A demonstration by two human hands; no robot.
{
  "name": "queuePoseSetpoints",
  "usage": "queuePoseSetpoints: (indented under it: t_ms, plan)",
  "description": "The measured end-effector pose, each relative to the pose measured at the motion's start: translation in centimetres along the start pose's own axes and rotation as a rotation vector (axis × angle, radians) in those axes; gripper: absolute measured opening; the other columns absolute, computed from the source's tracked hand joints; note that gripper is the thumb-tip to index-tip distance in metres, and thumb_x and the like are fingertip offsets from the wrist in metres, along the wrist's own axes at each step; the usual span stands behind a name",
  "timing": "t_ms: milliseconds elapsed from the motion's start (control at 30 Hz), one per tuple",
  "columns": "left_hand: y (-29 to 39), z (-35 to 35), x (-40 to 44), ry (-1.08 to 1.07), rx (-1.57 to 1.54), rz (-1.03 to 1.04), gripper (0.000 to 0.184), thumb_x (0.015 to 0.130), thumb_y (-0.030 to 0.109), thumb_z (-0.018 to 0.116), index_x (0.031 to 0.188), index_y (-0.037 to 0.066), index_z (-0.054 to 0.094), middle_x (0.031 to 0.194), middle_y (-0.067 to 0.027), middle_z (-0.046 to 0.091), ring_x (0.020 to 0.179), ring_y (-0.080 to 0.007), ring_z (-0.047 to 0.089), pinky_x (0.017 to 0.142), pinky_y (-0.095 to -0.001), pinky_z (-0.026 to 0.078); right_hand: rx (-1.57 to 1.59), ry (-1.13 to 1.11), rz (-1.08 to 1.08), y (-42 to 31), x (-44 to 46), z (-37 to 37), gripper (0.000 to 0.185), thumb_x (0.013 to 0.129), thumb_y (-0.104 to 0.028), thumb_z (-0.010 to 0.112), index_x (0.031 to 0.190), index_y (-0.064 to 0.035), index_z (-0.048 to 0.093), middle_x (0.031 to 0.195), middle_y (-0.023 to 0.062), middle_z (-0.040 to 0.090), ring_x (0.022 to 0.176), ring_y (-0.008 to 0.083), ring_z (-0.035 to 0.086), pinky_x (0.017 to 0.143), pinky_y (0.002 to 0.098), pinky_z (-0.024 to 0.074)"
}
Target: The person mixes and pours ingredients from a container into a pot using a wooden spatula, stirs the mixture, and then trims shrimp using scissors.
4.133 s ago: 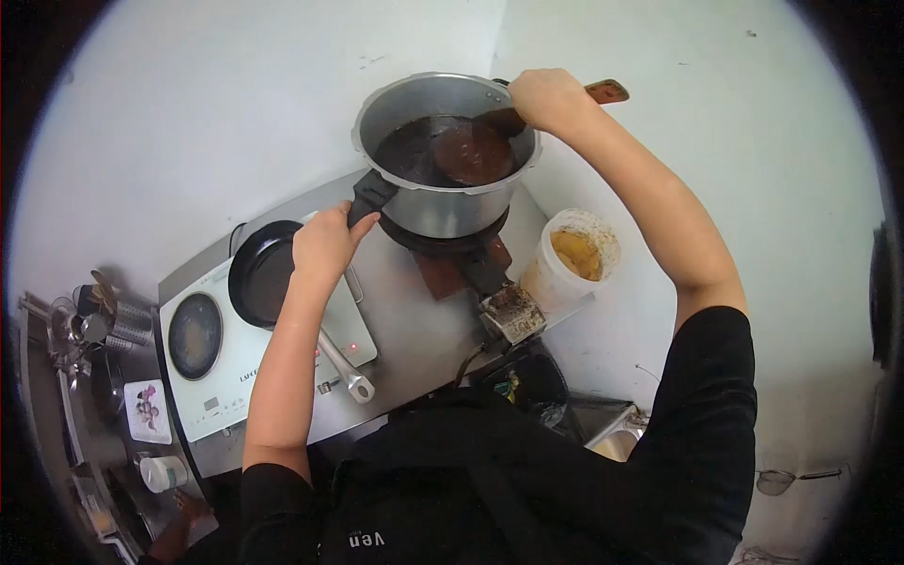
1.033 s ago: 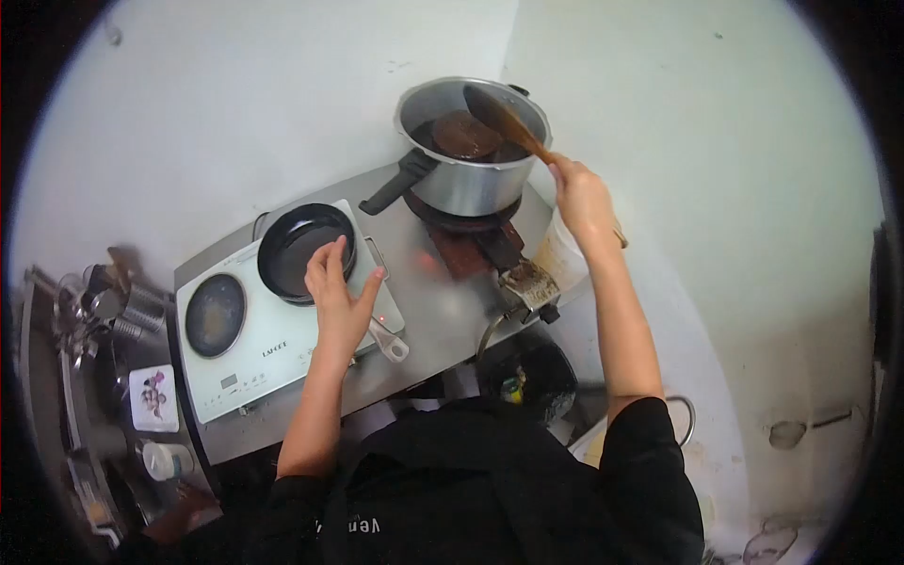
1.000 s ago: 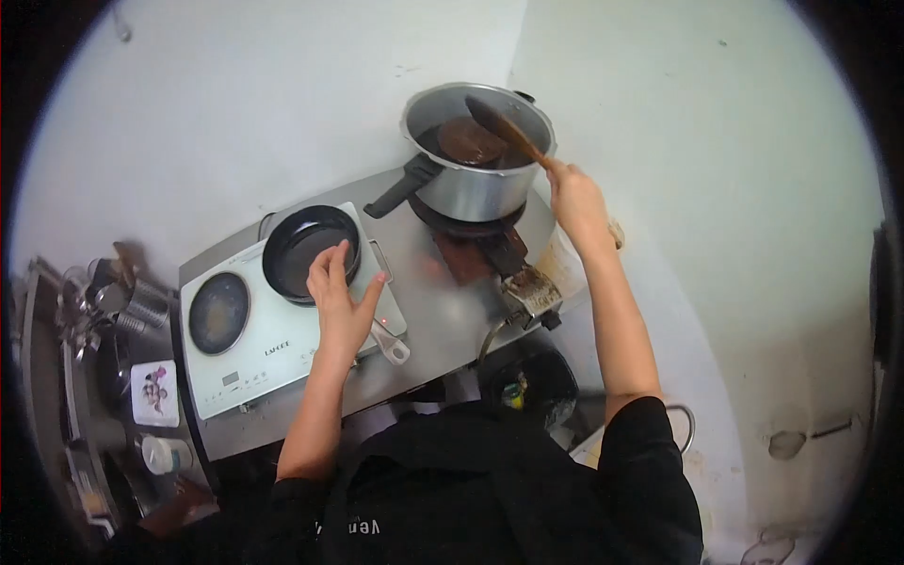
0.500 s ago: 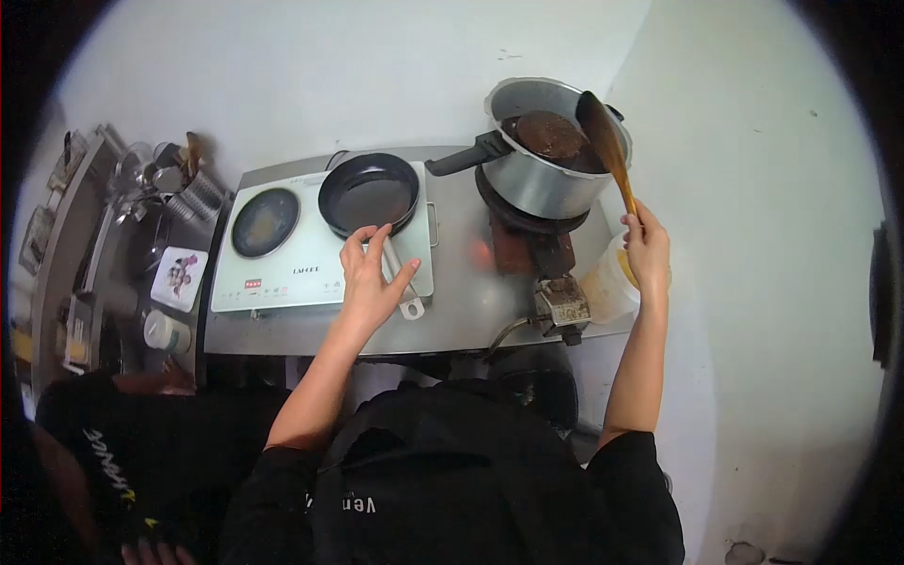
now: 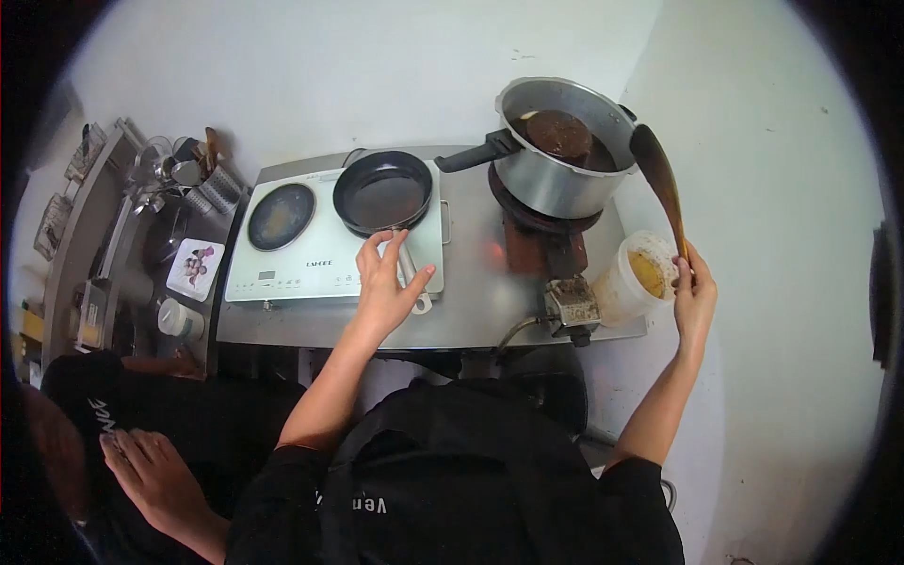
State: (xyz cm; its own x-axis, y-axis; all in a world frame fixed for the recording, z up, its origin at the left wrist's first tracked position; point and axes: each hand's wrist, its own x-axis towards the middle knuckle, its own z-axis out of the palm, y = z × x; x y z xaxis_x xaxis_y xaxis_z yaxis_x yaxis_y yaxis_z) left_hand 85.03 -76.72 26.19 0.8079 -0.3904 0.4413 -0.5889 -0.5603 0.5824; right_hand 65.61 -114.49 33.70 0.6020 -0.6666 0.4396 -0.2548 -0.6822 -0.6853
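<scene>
My right hand holds a long wooden spatula by the lower end of its handle, its dark blade raised at the right rim of a lidless pressure cooker. Inside the cooker is dark liquid with a dark brown lump showing above it. My left hand is over the handle of a black frying pan. Its fingertips touch the handle near the pan, and its thumb is spread apart to the right. A thin dark film coats the pan's bottom.
The frying pan sits on a white two-plate cooktop; the cooker stands on a gas burner. A plastic tub with yellow contents stands below my spatula. At left are a utensil holder, a white tray, a jar and another person's hand.
My right hand has moved right, taking the spatula from over the cooker to beside its rim. My left hand stays at the pan handle. The other person's hand has risen at lower left.
</scene>
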Motion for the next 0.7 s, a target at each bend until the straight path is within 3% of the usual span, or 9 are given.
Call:
queuePoseSetpoints:
  t_ms: [133, 200, 267, 400, 500, 600, 633, 700]
  plan:
    - [-0.3, -0.3, 0.0, 0.003, -0.051, -0.002, 0.063, 0.078, 0.03, 0.073, 0.125, -0.004, 0.05, 0.126, -0.025, 0.039, 0.117, -0.0409, 0.036, 0.1, -0.0479, 0.032, -0.014, 0.039, -0.036, -0.6, -1.3, -1.0, 0.031, 0.095, -0.015, 0.053, 0.125, -0.0074, 0.059, 0.09, 0.0057, 0.068, 0.064, 0.0082, 0.05, 0.059, 0.0234, 0.0439]
    - [-0.6, -0.3, 0.0, 0.043, -0.061, -0.037, 0.062, 0.078, 0.03, 0.072, 0.125, -0.004, 0.05, 0.125, -0.0246, 0.04, 0.117, -0.041, 0.036, 0.099, -0.048, 0.032, -0.036, 0.021, 0.075, -0.7, -1.9, -1.6, 0.03, 0.095, -0.012, 0.051, 0.123, -0.0052, 0.06, 0.103, 0.0096, 0.066, 0.084, 0.0144, 0.06, 0.072, 0.0275, 0.0483]
    - [-1.0, -0.7, -0.2, 0.015, -0.012, -0.013, 0.059, 0.08, 0.028, 0.071, 0.129, 0.004, 0.049, 0.128, -0.0219, 0.038, 0.12, -0.0388, 0.035, 0.1, -0.0441, 0.034, -0.04, -0.002, 0.088, 0.7, -2.4, -2.2, 0.031, 0.095, -0.014, 0.052, 0.124, -0.0063, 0.059, 0.102, 0.007, 0.066, 0.077, 0.0118, 0.057, 0.067, 0.0259, 0.0474]
    - [-2.4, -1.3, -0.9, 0.059, 0.012, -0.025, 0.056, 0.082, 0.027, 0.069, 0.128, 0.004, 0.049, 0.126, -0.022, 0.04, 0.12, -0.0392, 0.035, 0.101, -0.0446, 0.033, -0.006, 0.025, 0.078, 2.8, -3.4, -2.5, 0.033, 0.094, -0.018, 0.053, 0.126, -0.0089, 0.058, 0.089, 0.0026, 0.066, 0.062, 0.0066, 0.045, 0.055, 0.0219, 0.0409]
    - [-3.4, -1.1, -1.4, 0.065, -0.043, -0.046, 0.052, 0.083, 0.026, 0.067, 0.127, 0.003, 0.05, 0.126, -0.0204, 0.041, 0.122, -0.0383, 0.034, 0.103, -0.0459, 0.031, -0.058, 0.002, 0.115, 3.3, -4.0, -3.1, 0.033, 0.094, -0.018, 0.053, 0.126, -0.0085, 0.058, 0.089, 0.0024, 0.066, 0.06, 0.0058, 0.045, 0.053, 0.0202, 0.039]
    - [-5.5, -0.2, -1.9, 0.113, 0.015, -0.004, 0.049, 0.08, 0.023, 0.069, 0.121, 0.001, 0.053, 0.126, -0.0206, 0.044, 0.12, -0.039, 0.036, 0.102, -0.0475, 0.031, -0.097, -0.041, 0.166, 3.9, -3.8, -4.8, 0.033, 0.095, -0.014, 0.051, 0.126, -0.0056, 0.057, 0.101, 0.0104, 0.067, 0.089, 0.0128, 0.063, 0.066, 0.0249, 0.0469]
    - [-5.7, -0.4, -1.6, 0.087, 0.017, -0.029, 0.049, 0.08, 0.023, 0.069, 0.121, 0.003, 0.053, 0.126, -0.0201, 0.044, 0.121, -0.0379, 0.036, 0.103, -0.0481, 0.03, -0.171, -0.024, 0.232, 2.1, -3.6, -5.2, 0.032, 0.094, -0.013, 0.052, 0.124, -0.0043, 0.059, 0.103, 0.0119, 0.067, 0.09, 0.0136, 0.063, 0.072, 0.0264, 0.0481]
    - [-5.5, -1.6, -1.3, 0.064, 0.03, -0.034, 0.047, 0.082, 0.025, 0.069, 0.122, 0.006, 0.054, 0.126, -0.0194, 0.044, 0.122, -0.0363, 0.036, 0.104, -0.0473, 0.029, -0.425, -0.031, 0.182, -0.3, -3.0, -6.5, 0.028, 0.09, -0.012, 0.056, 0.116, -0.0048, 0.063, 0.106, 0.0175, 0.067, 0.092, 0.0252, 0.066, 0.079, 0.0328, 0.0496]
